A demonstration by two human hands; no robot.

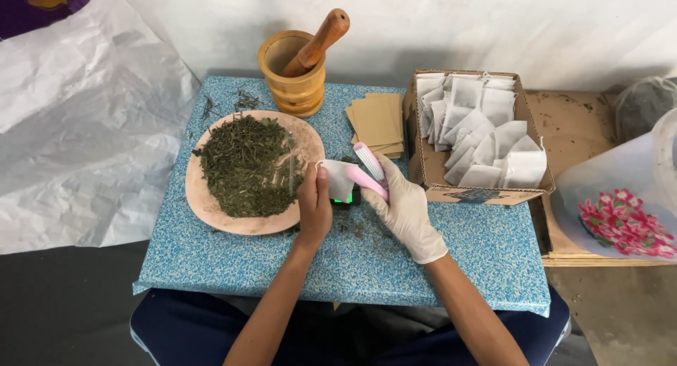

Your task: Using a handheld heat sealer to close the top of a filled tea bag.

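Observation:
My bare left hand (pixel 314 205) pinches a small white tea bag (pixel 338 178) at its left edge, holding it up over a small dark scale (pixel 347 197) with a green light. My right hand (pixel 403 209), in a white glove, grips a pink and white handheld sealer (pixel 370 170) whose head sits against the bag's right side. A round pinkish plate (pixel 211 204) heaped with dried green leaves (pixel 247 165) lies just left of my left hand.
A wooden mortar (pixel 293 73) with its pestle (pixel 321 40) stands at the back. Brown paper envelopes (pixel 377 123) lie beside a cardboard box (pixel 423 154) full of white bags. The blue speckled table (pixel 458 246) ends near my lap. A flowered plastic container (pixel 620 211) sits right.

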